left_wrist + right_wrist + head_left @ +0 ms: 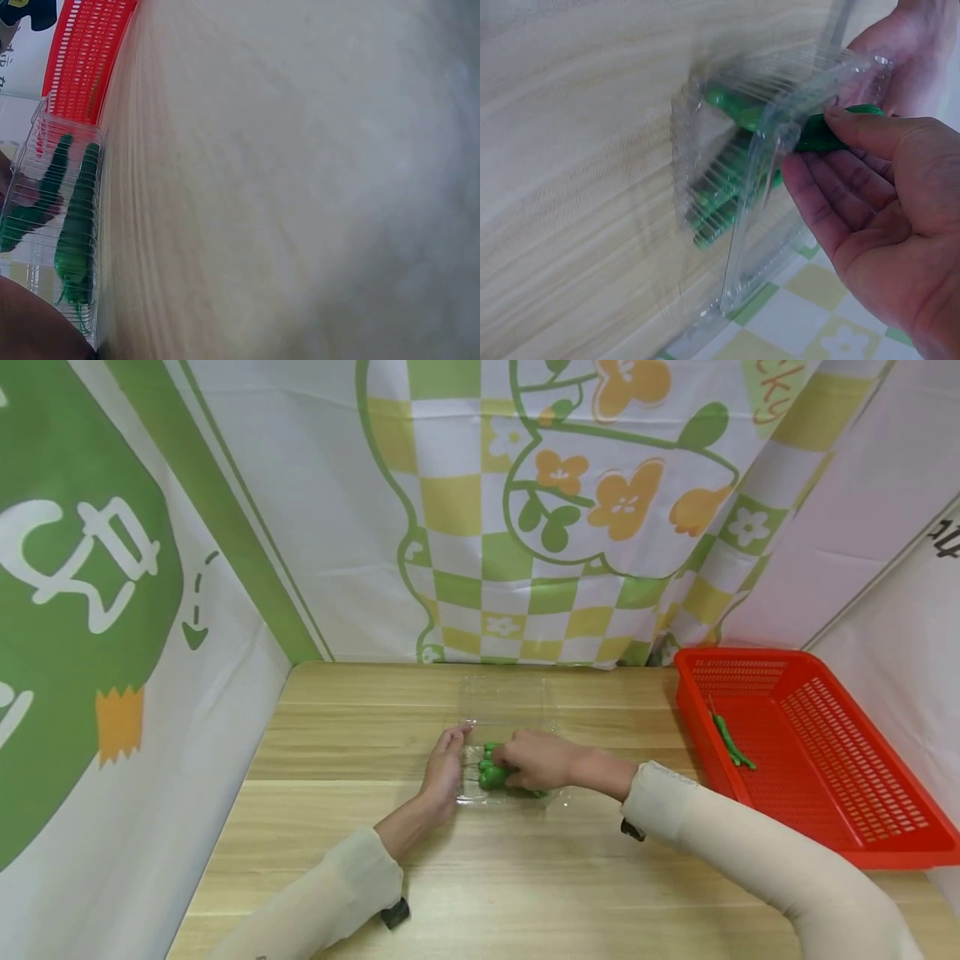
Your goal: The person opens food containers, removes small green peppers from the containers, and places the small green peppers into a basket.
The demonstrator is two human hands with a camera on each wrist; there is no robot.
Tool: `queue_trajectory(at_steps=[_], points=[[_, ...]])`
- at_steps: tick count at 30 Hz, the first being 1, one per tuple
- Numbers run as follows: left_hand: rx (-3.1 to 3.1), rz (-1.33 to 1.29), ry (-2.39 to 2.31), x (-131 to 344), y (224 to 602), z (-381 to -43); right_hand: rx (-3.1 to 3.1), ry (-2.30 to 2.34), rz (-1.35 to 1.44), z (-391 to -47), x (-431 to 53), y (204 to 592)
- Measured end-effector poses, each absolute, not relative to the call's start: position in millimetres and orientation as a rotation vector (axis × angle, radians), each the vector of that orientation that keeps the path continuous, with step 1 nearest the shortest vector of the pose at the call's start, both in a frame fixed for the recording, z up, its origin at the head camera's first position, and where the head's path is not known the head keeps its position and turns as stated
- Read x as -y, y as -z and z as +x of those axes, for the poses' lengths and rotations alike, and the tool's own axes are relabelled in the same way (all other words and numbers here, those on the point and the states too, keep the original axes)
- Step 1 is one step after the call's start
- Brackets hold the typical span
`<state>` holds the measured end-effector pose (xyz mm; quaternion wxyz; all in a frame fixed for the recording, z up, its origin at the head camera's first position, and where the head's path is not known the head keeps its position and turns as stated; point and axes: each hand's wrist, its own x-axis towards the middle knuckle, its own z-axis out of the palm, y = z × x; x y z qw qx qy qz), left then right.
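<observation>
A clear plastic box (463, 795) sits on the wooden table with its lid (506, 700) folded back. Several green chili peppers (492, 777) lie inside it; the left wrist view shows a long pepper (75, 244) along the near wall. My left hand (441, 774) holds the box at its left side, fingers toward the back corner. From the right, my right hand (542, 760) reaches over the box. Between its thumb and fingers it pinches a green chili pepper (823, 135), as the right wrist view shows, with the other peppers behind the clear wall.
A red plastic basket (847, 852) with perforated sides stands at the table's right, holding thin green chilies (727, 739). Behind the wooden table (345, 727) hangs a checkered, flowered cloth (465, 543). More printed cloth encloses the left and right sides.
</observation>
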<state>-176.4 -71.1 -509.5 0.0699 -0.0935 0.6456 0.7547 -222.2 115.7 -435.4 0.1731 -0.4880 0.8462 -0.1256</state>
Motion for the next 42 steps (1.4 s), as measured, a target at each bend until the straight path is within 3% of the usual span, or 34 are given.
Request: queue_trajectory(at_steps=[19, 42], points=[[-1.938, -0.268, -2.299, 68.7, 511.1, -176.9, -2.516, 0.529, -1.47, -228.9, -144.5, 409.2], [-1.942, -0.264, -2.281, 70.0, 510.3, -175.8, -2.815, 0.501, -1.403, -241.6, -219.1, 368.0]])
